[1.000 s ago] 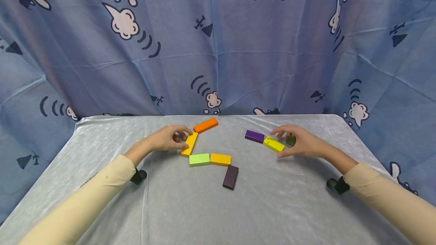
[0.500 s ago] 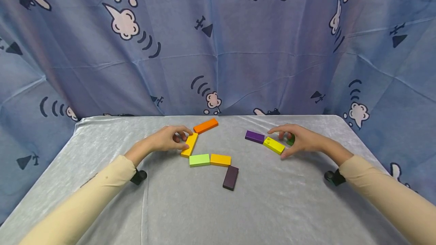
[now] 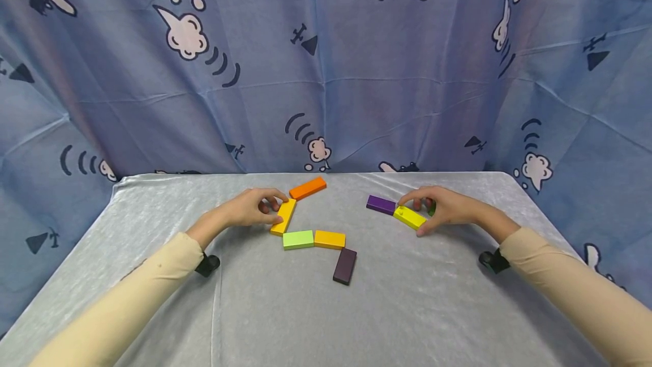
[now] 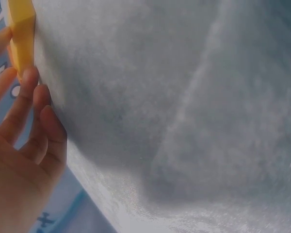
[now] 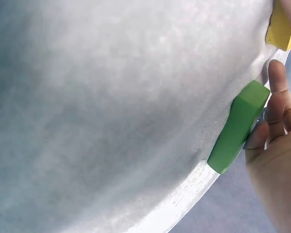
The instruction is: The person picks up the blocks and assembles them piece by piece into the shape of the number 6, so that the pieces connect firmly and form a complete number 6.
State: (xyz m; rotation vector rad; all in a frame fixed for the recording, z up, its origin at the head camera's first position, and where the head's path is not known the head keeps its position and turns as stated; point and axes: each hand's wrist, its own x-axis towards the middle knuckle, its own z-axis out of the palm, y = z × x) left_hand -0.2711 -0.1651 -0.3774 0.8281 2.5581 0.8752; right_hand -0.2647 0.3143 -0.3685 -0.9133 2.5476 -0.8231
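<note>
My left hand (image 3: 252, 207) pinches a yellow-orange block (image 3: 287, 214) at the left of the table, index finger at its far end and thumb along its near part. That block also shows at the top corner of the left wrist view. On the right, my right hand (image 3: 450, 207) holds a bright yellow block (image 3: 409, 217) between thumb and index finger, its far end against a purple block (image 3: 380, 204). A green block (image 5: 240, 126) lies by the curled other fingers in the right wrist view; the hand mostly hides it in the head view.
An orange block (image 3: 308, 188) lies beyond the left hand. Nearer the middle, a light green block (image 3: 298, 239) and another yellow-orange block (image 3: 330, 239) lie end to end, with a dark brown block (image 3: 344, 266) angled off them. A patterned curtain (image 3: 326, 72) hangs behind the cloth-covered table (image 3: 285, 321).
My right hand has shifted slightly left, its index finger and thumb closing in on the bright yellow block. The left hand and the other blocks stay where they were.
</note>
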